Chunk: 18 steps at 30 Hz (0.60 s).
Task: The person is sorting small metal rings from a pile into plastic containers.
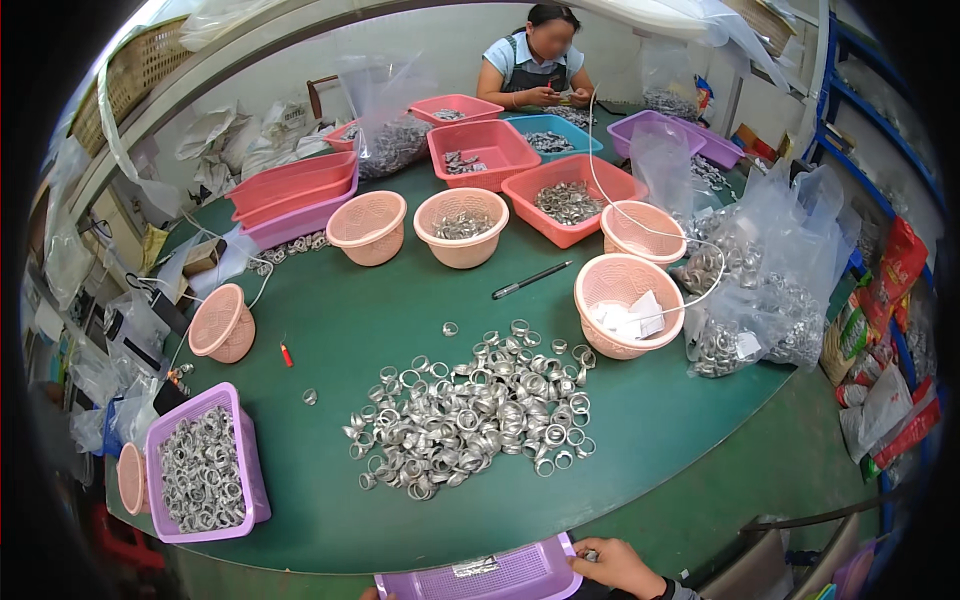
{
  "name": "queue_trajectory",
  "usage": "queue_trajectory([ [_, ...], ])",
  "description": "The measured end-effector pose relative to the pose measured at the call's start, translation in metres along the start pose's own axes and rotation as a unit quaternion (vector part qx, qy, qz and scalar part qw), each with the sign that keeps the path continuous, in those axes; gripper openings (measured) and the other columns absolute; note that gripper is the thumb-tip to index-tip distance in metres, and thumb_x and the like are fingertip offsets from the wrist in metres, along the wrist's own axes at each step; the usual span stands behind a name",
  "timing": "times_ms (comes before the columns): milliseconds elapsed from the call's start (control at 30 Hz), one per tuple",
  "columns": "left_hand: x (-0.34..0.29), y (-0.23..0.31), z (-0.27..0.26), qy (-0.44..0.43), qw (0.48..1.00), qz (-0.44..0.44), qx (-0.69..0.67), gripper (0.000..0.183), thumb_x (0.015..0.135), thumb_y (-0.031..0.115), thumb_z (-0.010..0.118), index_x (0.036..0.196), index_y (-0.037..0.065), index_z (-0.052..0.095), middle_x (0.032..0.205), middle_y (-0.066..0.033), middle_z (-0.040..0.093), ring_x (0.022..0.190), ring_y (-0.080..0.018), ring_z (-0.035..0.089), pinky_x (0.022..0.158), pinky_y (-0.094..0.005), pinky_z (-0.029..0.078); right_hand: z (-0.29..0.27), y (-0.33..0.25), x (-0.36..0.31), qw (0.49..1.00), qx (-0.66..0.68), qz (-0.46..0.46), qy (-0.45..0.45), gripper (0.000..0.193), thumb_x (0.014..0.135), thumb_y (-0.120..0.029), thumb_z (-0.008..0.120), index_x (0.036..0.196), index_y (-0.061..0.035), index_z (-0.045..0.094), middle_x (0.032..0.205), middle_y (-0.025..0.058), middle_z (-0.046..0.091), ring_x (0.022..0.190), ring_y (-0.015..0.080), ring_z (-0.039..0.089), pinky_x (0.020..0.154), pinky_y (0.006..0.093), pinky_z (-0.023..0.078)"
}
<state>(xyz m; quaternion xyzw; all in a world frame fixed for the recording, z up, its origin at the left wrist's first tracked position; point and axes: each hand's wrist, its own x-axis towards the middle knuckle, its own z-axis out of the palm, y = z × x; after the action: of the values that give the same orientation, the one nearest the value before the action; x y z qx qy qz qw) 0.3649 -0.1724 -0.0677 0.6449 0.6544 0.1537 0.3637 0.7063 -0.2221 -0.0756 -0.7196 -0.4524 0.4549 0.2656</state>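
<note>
A shallow purple plastic basket (490,575) with a mesh bottom is at the table's front edge, partly cut off by the lower rim of the view. My right hand (615,566) is closed on its right side, thumb against the rim. A small grey metal piece, likely a ring, shows by those fingers. Of my left hand (371,594) only a sliver appears, closed at the basket's left corner. Beyond the basket, a wide pile of silver-coloured metal rings (480,410) is spread on the green table (330,500). Single rings lie apart from it.
A purple basket full of rings (205,470) stands at left. Peach round baskets (367,230), red trays (485,155) and a pen (532,280) lie farther back. Clear bags of rings (750,310) crowd the right edge. A person (540,70) sits across, hands together.
</note>
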Motion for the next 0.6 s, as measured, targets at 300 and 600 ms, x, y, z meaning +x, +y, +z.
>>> queue_trajectory([
  [300, 0.020, 0.018, -0.031, 0.073, 0.984, 0.107, 0.124, 0.027, 0.079, 0.023, 0.055, 0.066, 0.000, 0.056, 0.059, -0.0203, 0.052, 0.054, -0.0361, 0.051, 0.046, -0.0380, 0.037, -0.092, -0.036, -0.004, 0.969, 0.073, -0.070, 0.226, 0.011, 0.073, -0.011, 0.062, 0.078, -0.0010, 0.059, 0.063, -0.0008, 0.055, 0.051, 0.0040, 0.049, 0.043, 0.0189, 0.039],
  [600, 0.018, 0.057, -0.032, 0.034, 0.956, 0.291, 0.026, 0.021, 0.073, 0.007, 0.058, 0.057, 0.000, 0.048, 0.053, -0.0146, 0.045, 0.047, -0.0308, 0.045, 0.043, -0.0364, 0.033, -0.158, -0.043, 0.118, 0.927, -0.225, -0.185, 0.236, 0.019, 0.072, -0.018, 0.062, 0.077, -0.0011, 0.056, 0.071, 0.0079, 0.056, 0.064, 0.0209, 0.055, 0.056, 0.0297, 0.044],
])
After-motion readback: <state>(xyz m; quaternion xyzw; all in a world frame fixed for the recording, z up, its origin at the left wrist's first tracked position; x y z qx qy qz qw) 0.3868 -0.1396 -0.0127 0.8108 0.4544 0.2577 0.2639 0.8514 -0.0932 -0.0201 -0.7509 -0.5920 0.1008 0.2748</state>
